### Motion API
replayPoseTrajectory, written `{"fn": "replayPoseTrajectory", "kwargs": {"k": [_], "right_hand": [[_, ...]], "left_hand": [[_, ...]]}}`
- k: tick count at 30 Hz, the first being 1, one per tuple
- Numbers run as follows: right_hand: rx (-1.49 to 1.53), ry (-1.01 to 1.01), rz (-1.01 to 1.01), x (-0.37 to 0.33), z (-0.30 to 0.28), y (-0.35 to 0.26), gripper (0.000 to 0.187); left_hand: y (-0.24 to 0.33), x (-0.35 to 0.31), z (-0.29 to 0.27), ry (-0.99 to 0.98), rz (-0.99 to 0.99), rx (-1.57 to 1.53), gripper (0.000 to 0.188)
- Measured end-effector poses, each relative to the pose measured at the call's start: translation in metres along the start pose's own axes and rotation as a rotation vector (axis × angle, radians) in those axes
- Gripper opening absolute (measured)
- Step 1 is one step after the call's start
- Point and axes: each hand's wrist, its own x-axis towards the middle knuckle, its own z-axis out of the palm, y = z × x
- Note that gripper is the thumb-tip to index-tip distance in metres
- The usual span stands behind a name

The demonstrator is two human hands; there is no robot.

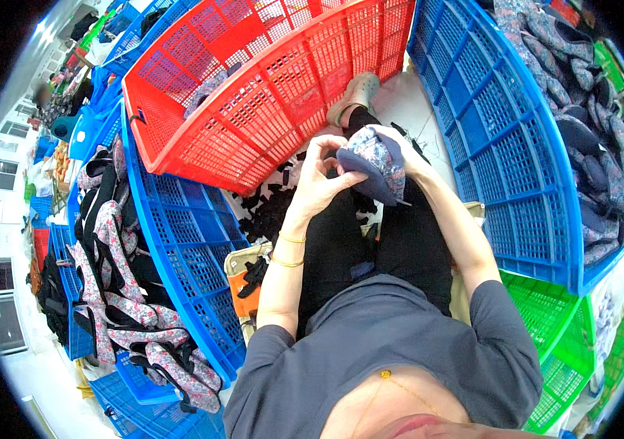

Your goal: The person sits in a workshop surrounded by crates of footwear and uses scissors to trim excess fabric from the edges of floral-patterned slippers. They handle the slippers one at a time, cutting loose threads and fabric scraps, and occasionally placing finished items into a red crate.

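Note:
Above my knees, both hands work on one soft cloth piece (374,172), pale blue and pink floral with a curved dark blue part. Whether it is a slipper or another sewn item, I cannot tell. My left hand (320,174) pinches its dark blue edge on the left, thumb in front and fingers curled behind. On the other side, my right hand (408,155) grips the floral part, its fingertips partly hidden. Similar floral and dark blue pieces (583,135) fill the blue crate (506,139) at my right.
A large red crate (282,95) stands tilted ahead, with some floral cloth inside. At left, a blue crate (180,249) holds pink floral slipper-like pieces (132,311) with black linings. Black scraps (271,208) litter the floor between my legs and the crates. Green crates (546,311) are behind my right elbow.

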Motion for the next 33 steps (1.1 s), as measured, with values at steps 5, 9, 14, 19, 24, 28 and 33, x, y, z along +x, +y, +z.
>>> {"fn": "replayPoseTrajectory", "kwargs": {"k": [5,9,14,19,24,28,33], "right_hand": [[-0.044,-0.008,0.269,-0.027,-0.006,-0.016,0.021],[0.481,0.056,0.482,-0.05,-0.026,-0.014,0.033],[0.496,0.099,0.304,-0.045,-0.011,-0.035,0.031],[0.579,0.152,0.313,-0.055,0.01,-0.022,0.037],[0.604,0.155,0.29,-0.068,0.018,-0.002,0.034],[0.555,0.15,0.297,-0.069,0.02,-0.009,0.032],[0.5,0.255,0.311,-0.068,0.021,-0.011,0.026]], "left_hand": [[-0.021,-0.014,0.0,0.003,0.013,0.133,0.047],[-0.022,-0.017,-0.002,-0.004,0.19,0.339,0.042],[-0.009,-0.023,0.01,-0.065,0.411,0.634,0.045],[-0.033,-0.037,0.017,-0.048,0.123,0.424,0.055],[-0.036,-0.032,-0.011,-0.358,0.013,0.51,0.093],[-0.013,-0.006,-0.013,-0.496,-0.174,0.112,0.061],[-0.015,0.018,-0.023,-0.57,-0.303,0.024,0.05]]}}
